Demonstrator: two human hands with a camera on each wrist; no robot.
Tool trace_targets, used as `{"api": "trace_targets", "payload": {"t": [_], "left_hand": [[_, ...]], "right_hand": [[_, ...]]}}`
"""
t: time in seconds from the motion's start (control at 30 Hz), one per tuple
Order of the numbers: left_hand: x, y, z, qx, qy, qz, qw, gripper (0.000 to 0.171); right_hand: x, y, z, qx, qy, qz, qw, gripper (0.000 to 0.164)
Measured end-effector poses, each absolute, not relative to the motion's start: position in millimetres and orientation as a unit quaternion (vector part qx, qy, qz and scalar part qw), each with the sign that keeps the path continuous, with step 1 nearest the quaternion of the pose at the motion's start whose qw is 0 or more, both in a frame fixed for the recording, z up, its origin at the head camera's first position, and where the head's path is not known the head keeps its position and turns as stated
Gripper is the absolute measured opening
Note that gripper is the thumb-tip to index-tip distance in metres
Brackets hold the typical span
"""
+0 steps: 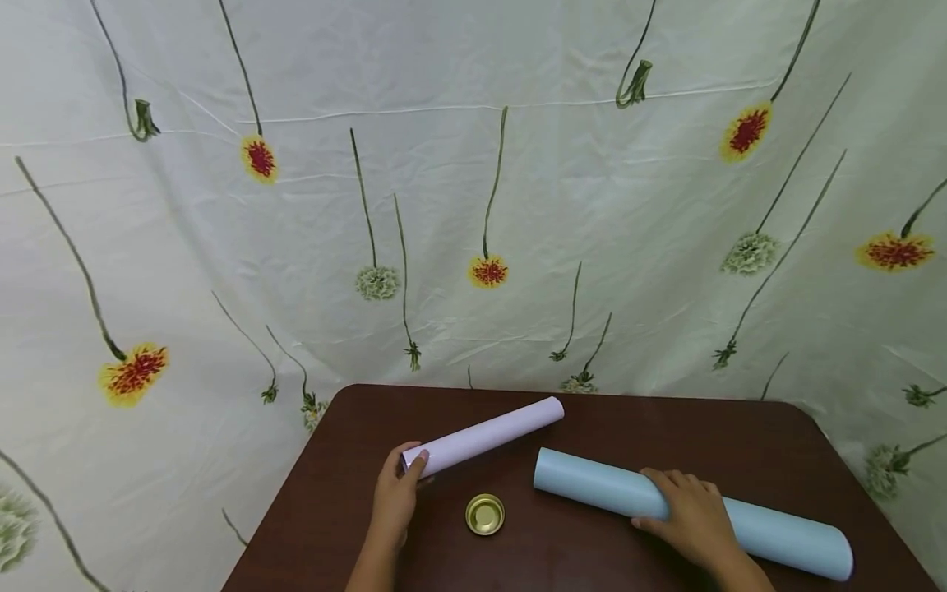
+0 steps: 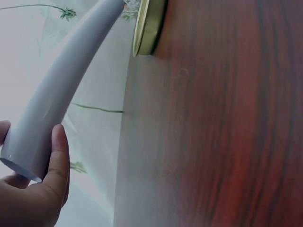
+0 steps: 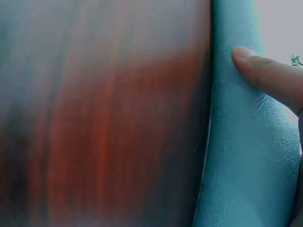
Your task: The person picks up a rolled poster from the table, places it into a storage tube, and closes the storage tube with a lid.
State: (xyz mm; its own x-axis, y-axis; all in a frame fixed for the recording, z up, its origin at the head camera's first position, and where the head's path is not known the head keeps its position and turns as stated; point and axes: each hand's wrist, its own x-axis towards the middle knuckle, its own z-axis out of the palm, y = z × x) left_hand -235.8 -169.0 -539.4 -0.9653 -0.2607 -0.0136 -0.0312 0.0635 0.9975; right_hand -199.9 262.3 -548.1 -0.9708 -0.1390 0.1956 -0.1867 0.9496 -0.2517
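My left hand (image 1: 395,493) grips the near end of a pale lilac roll (image 1: 488,434), thumb on one side and fingers round the other. In the left wrist view the lilac roll (image 2: 66,80) slants up and away from the hand (image 2: 38,189), its open end by the palm. A thicker light blue roll (image 1: 787,534) lies across the right of the table, and my right hand (image 1: 691,514) holds it near its middle from above. The right wrist view has the thumb (image 3: 270,75) along the textured surface of the blue roll (image 3: 246,165).
Between the two hands a small round gold lid (image 1: 485,515) lies on the dark brown wooden table (image 1: 562,559). Behind the table hangs a white cloth (image 1: 436,181) printed with flowers, close along its far edge.
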Motion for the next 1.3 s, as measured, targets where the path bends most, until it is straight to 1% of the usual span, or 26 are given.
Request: {"api": "trace_targets", "payload": {"t": [0.2,0.5,0.8,1.07,1.3], "left_hand": [[-237.3,-167.8,-536.7,0.101,-0.697,-0.704,0.091,0.041],[-236.8,-171.5,-534.7,0.112,-0.670,-0.725,0.113,0.039],[-239.1,-180.5,-533.0,0.132,-0.651,-0.736,0.130,0.039],[-234.5,-185.3,-526.9,0.133,-0.647,-0.740,0.124,0.047],[-233.3,-191.7,-523.9,0.149,-0.647,-0.737,0.124,0.047]], "right_hand": [[-196.4,263.3,-547.1,0.084,-0.979,0.130,0.131,0.079],[-197.6,270.5,-542.6,0.085,-0.971,0.135,0.176,0.081],[-196.9,276.0,-541.8,0.093,-0.952,0.153,0.247,0.085],[-195.8,279.3,-541.3,0.093,-0.940,0.166,0.283,0.086],[-196.2,283.3,-539.3,0.089,-0.934,0.177,0.298,0.088]]}}
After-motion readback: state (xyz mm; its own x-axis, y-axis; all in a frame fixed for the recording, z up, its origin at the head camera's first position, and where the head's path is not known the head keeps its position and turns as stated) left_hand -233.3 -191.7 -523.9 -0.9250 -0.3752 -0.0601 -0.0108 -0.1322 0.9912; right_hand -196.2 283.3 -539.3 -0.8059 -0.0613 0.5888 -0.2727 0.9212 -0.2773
